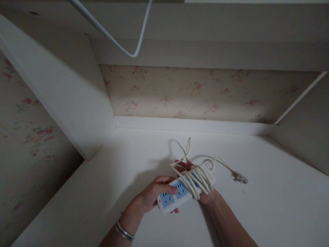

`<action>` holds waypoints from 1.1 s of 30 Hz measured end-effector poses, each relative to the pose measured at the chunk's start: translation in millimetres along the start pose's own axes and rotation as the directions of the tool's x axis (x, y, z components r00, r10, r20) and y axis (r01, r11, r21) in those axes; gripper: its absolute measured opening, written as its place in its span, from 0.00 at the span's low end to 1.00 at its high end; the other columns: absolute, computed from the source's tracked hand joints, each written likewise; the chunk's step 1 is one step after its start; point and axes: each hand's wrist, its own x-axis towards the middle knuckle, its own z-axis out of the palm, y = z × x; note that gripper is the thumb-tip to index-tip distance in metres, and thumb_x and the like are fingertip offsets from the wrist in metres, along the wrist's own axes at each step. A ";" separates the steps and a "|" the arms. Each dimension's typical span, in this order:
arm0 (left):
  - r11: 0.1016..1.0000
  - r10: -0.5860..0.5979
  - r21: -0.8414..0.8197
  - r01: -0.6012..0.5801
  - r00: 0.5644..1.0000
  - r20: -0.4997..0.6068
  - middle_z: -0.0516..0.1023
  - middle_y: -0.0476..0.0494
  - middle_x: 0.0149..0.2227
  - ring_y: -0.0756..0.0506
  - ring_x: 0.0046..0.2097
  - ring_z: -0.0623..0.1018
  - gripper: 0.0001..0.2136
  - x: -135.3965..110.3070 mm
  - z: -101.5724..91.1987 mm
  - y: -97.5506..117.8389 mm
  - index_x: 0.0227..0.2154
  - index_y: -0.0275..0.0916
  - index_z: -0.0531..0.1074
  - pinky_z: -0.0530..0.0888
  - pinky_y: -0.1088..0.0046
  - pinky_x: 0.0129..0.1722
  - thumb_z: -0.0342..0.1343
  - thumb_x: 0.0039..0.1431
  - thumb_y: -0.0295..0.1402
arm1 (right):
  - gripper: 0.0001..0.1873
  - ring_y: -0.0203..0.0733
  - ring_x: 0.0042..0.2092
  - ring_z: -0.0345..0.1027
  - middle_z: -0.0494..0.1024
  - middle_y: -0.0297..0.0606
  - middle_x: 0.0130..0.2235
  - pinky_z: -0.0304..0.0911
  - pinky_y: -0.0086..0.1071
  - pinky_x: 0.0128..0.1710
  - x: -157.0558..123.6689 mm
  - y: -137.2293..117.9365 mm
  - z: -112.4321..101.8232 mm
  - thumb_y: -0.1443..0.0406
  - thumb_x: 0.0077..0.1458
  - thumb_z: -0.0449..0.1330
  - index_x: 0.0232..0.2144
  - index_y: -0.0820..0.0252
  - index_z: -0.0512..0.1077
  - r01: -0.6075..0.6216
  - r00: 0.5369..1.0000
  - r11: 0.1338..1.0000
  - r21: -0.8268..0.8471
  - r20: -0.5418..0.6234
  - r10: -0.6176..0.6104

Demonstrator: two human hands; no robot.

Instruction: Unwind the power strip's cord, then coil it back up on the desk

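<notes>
A white power strip [167, 199] with blue socket faces is held tilted above the white surface. Its cream cord [195, 182] is wound several times around the right half, and a loose loop stands up behind it. The cord's free end trails to the right, where the plug [239, 177] lies. My left hand [157, 192], with silver bangles at the wrist, grips the left end, thumb on the socket face. My right hand [209, 197] is under the wrapped end, its fingers showing behind the far edge and its palm partly hidden by the strip and cord.
The white surface [264, 213] spreads beneath my hands, bounded by a left side panel [71, 87] and a right panel [310, 132]. Floral wallpaper [179, 90] covers the back above a white ledge. Overhead, a pale cable [135, 54] hangs in a bend from the upper board.
</notes>
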 end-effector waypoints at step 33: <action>0.988 0.124 -0.060 -0.143 0.963 -0.240 0.77 0.41 0.29 0.46 0.22 0.76 0.14 1.6 -7.6 9.4 0.37 0.30 0.75 0.72 0.74 0.19 0.57 0.50 0.36 | 0.09 0.31 0.27 0.66 0.76 0.33 0.29 0.62 0.25 0.29 16.0 3.1 -14.8 0.62 0.48 0.67 0.30 0.61 0.73 0.341 0.924 0.928 -0.149 -0.127 -0.360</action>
